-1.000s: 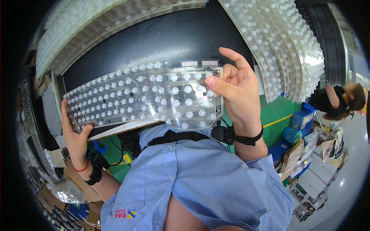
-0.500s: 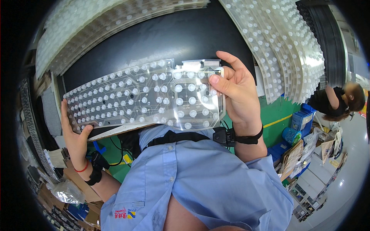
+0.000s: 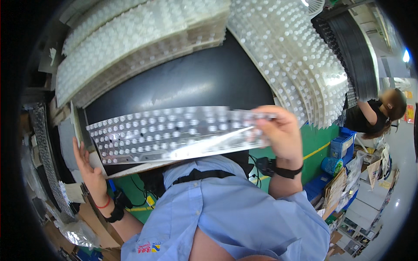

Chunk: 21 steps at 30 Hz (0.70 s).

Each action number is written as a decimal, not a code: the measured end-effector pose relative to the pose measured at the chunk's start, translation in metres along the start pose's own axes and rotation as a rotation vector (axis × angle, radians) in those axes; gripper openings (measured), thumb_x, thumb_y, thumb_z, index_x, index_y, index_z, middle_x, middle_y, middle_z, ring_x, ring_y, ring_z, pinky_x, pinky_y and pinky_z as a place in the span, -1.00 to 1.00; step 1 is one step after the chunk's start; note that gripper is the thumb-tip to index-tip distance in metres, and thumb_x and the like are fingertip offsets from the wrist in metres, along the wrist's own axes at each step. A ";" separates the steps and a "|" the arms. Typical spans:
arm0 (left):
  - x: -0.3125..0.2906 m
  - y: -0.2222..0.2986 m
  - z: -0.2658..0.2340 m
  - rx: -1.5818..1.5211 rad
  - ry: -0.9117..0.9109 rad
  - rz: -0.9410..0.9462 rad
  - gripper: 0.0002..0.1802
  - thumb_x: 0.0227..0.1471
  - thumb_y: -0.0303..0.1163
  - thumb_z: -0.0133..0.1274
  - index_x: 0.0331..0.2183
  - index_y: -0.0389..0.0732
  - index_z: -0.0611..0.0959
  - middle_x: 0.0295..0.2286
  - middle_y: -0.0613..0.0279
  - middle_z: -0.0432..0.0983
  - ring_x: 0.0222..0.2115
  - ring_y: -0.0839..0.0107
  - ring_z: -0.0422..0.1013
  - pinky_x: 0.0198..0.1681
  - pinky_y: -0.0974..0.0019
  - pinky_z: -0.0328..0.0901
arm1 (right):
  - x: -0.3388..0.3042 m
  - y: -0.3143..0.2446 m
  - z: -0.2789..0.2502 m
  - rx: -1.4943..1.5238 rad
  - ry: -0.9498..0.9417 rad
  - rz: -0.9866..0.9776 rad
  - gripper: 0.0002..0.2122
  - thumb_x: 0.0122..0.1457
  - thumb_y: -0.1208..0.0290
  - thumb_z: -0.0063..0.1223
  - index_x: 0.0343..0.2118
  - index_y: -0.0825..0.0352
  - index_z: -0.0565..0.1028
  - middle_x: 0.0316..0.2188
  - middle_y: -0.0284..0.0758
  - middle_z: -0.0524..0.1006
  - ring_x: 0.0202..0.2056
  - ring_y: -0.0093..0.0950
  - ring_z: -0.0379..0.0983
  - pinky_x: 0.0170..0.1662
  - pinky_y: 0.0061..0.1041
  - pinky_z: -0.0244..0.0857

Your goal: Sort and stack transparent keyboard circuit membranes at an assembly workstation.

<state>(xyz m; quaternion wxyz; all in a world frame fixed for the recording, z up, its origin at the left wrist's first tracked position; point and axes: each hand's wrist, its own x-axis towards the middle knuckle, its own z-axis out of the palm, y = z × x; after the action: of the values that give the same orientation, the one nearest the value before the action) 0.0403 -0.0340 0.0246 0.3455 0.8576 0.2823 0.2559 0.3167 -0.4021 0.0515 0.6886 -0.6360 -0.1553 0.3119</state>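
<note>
Clear domed sheet (image 3: 143, 135) not yet released: right hand (image 3: 281, 132) pinches its right end above bench (image 3: 187, 82), left hand (image 3: 92, 176) spread empty beside it, sheet apart from stacks (image 3: 143, 48).

Single head view, left one of two side-by-side fisheyes worn on the head, upright, unmirrored. Looks steeply down past the blue shirt (image 3: 257, 213), which fills bottom centre — very close. Left hand (image 3: 92, 177) and right hand (image 3: 282, 134) sit a bit farther out, mid-frame, either side; black worktop (image 3: 187, 80) beyond them, toward the top. Field very wide: green floor (image 3: 312, 141) and a smaller, more distant co-worker (image 3: 373, 119) also get in at right. Straight edges bow toward the rim — black surround in the corners.
</note>
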 end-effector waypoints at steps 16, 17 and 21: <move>0.053 0.075 -0.019 0.020 -0.013 0.149 -0.39 0.02 -0.38 0.03 0.14 -0.20 0.33 0.18 0.12 0.14 0.17 0.23 0.13 0.14 0.16 0.10 | -0.069 -0.028 -0.156 0.086 0.890 -0.452 -0.67 0.25 0.45 -0.04 0.06 0.39 0.33 -0.13 -0.32 0.49 -0.26 -0.64 0.43 -0.33 -0.71 0.25; 0.063 0.083 -0.017 0.061 -0.030 0.170 -0.40 0.01 -0.42 0.03 0.13 -0.20 0.35 0.18 0.12 0.15 0.17 0.23 0.13 0.15 0.16 0.10 | -0.071 -0.025 -0.163 0.091 0.892 -0.444 -0.65 0.26 0.42 -0.04 0.08 0.39 0.32 -0.10 -0.31 0.48 -0.22 -0.60 0.43 -0.27 -0.68 0.26; 0.098 0.102 -0.013 0.378 -0.102 0.397 -0.44 0.03 -0.47 0.02 0.11 -0.18 0.39 0.17 0.13 0.18 0.19 0.19 0.11 0.21 0.16 0.03 | -0.052 -0.049 -0.104 -0.262 1.385 -0.636 -0.58 0.24 0.34 0.00 0.12 0.39 0.27 -0.01 -0.25 0.35 -0.08 -0.45 0.32 -0.06 -0.48 0.21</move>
<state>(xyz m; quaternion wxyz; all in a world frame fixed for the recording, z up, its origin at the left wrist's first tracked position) 0.1331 -0.0247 0.1323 0.1361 0.9572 0.1337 0.2179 0.3527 -0.5157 0.0935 0.6043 -0.6872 0.0999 -0.3908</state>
